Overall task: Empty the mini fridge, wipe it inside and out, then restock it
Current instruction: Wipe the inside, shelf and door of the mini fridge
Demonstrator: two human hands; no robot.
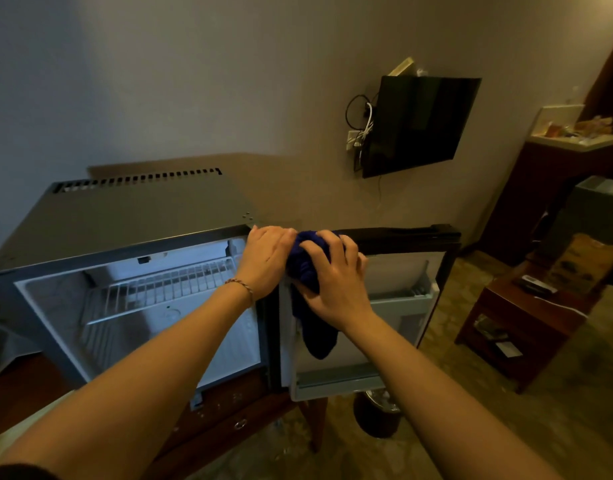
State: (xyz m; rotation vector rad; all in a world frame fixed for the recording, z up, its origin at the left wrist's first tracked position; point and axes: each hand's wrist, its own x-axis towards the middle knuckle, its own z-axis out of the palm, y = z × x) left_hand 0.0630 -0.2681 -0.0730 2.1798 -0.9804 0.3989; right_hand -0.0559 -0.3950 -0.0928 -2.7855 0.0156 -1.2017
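The grey mini fridge stands open, its white inside bare except for a wire shelf. Its door swings out to the right, inner side facing me. A dark blue cloth is bunched at the hinge corner between cabinet and door, one end hanging down. My right hand grips the cloth from the front. My left hand lies on the fridge's top right corner, its fingertips against the cloth. How its fingers sit on the cloth is hidden.
The fridge sits on a wooden cabinet with a ring pull. A dark waste bin stands below the door. A wall TV with cables hangs behind. A low wooden table and a counter with items are at the right.
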